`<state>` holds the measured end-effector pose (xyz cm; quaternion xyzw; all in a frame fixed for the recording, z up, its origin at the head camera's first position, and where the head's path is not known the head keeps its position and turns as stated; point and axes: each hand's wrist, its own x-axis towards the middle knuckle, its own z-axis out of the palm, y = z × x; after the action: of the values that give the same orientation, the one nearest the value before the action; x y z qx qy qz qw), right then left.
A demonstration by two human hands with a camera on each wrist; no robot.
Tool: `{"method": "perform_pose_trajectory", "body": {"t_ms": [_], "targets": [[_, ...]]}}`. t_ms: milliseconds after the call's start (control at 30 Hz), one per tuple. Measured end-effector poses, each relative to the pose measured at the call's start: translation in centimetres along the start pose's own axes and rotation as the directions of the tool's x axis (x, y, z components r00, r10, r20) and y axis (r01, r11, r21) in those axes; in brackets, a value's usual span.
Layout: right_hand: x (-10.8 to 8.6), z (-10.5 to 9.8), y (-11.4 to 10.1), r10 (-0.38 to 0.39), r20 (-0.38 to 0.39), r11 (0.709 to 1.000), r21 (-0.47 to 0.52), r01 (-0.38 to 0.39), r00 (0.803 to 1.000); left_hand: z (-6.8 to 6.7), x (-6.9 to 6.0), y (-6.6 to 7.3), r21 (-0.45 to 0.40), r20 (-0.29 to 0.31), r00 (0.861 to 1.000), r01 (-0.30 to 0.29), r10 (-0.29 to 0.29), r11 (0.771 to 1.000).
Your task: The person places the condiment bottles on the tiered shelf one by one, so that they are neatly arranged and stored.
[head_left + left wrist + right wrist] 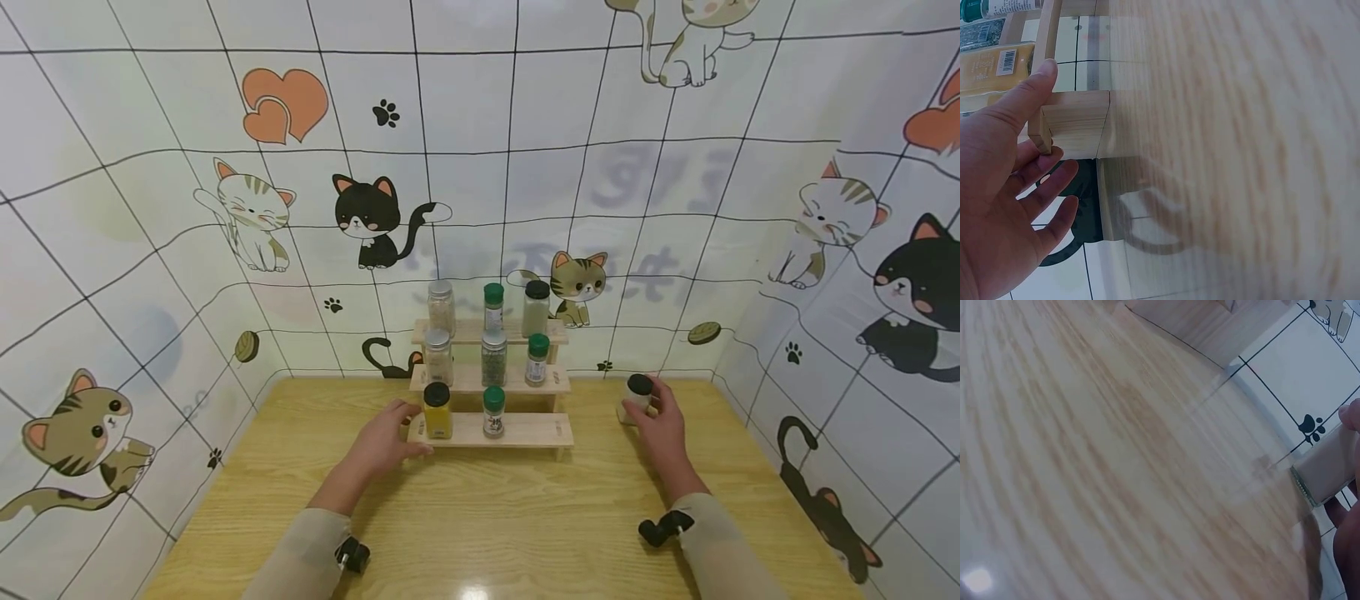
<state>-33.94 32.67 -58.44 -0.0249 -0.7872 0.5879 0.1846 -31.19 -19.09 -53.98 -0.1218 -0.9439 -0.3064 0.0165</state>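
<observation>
At the left end of the lowest step of a wooden tiered spice rack (517, 431) is my left hand (386, 437). In the left wrist view, the thumb of that hand (1007, 162) lies on the plank's edge and the fingers curl beneath its end, pinching it. Beside it on that step stands a yellow spice jar (438, 417) with a black lid. To the right of the rack, my right hand (663, 421) grips a black-lidded jar of pale contents (626, 411). The right wrist view shows the lower part of this jar (1330, 465) tilted, close to the tabletop.
The rack's steps hold several other jars, among them a green-capped shaker (493, 414) on the lowest step and a black-lidded jar (536, 310) on the top one. Behind the wooden table (480, 517) rises a wall covering (480, 192) with printed cats.
</observation>
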Motion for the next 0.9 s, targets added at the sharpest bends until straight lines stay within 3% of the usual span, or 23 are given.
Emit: {"method": "perform_pose_trajectory", "body": {"t_ms": [167,333,533,700,900], "targets": [[-0.4,0.4,0.4,-0.015,-0.069,1.000,-0.007,0.015,0.997,-0.1,-0.1,0.2,0.002,0.008,1.000,0.001,-0.001,1.000],[-1.7,1.1,-0.6,-0.018,-0.087,1.000,-0.027,0.015,0.996,-0.1,0.0,0.3,0.003,0.015,1.000,0.011,-0.011,1.000],[-3.2,1.9,-2.8,-0.128,-0.082,0.989,-0.087,0.121,0.988,0.1,0.1,0.0,0.010,0.011,1.000,0.013,-0.013,1.000],[-4.2,2.5,-5.0,-0.180,-0.076,0.983,-0.057,0.176,0.981,0.1,0.2,-0.1,0.004,0.017,1.000,0.011,-0.011,1.000],[-4.9,3.7,-7.3,-0.181,-0.060,0.982,0.050,0.184,0.982,0.0,0.1,0.0,-0.002,0.010,1.000,0.013,-0.013,1.000]]}}
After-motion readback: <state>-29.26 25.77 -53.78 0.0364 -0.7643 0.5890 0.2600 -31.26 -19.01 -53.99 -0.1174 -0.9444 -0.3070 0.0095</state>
